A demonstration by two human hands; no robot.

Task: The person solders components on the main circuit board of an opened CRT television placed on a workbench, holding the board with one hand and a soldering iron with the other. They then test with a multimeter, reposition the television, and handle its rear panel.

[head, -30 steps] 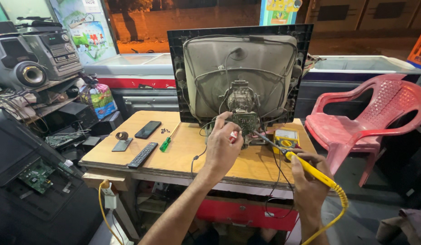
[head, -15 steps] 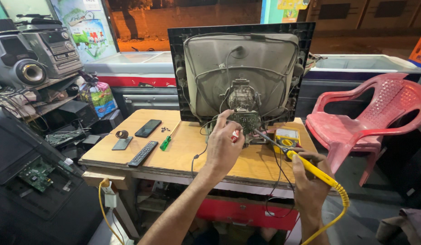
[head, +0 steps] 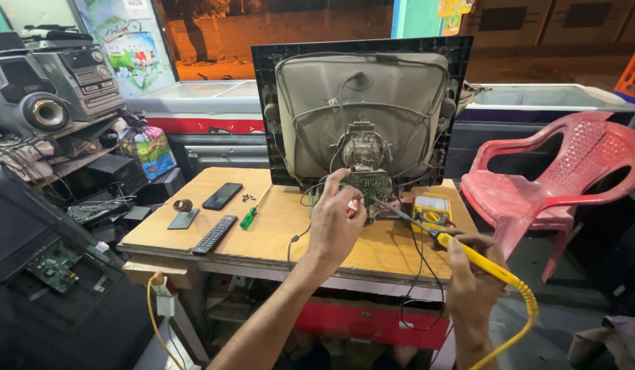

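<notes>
Head view showed me both bare hands at the back of an opened grey tube TV set [head: 362, 116], which stood upright on the far side of the light wooden counter [head: 283, 233]. My left hand [head: 334, 223] was raised w/ fingers curled together near the small green circuit board [head: 367, 186] on the tube's neck; something small & reddish sat at the fingertips, too small to tell what. Whether that grip was pinched on it or just touching, I couldn't tell. My right hand [head: 471, 288] was clamped around a yellow-handled soldering iron w/ coiled yellow cord [head: 478, 264], its thin metal tip slanting up-left to the board, just beside the left fingertips. Contact w/ the board was not clear. A yellow multimeter [head: 432, 209] lay flat on the counter btw. the iron & the TV, dark leads trailing off the front edge.

Left part of the counter held a black remote control [head: 214, 234], a black phone [head: 222, 195], a green-handled screwdriver [head: 250, 217] & a small dark square plate [head: 183, 218], all well apart from the hands. A red plastic chair [head: 557, 178] stood to the right of the counter.
</notes>
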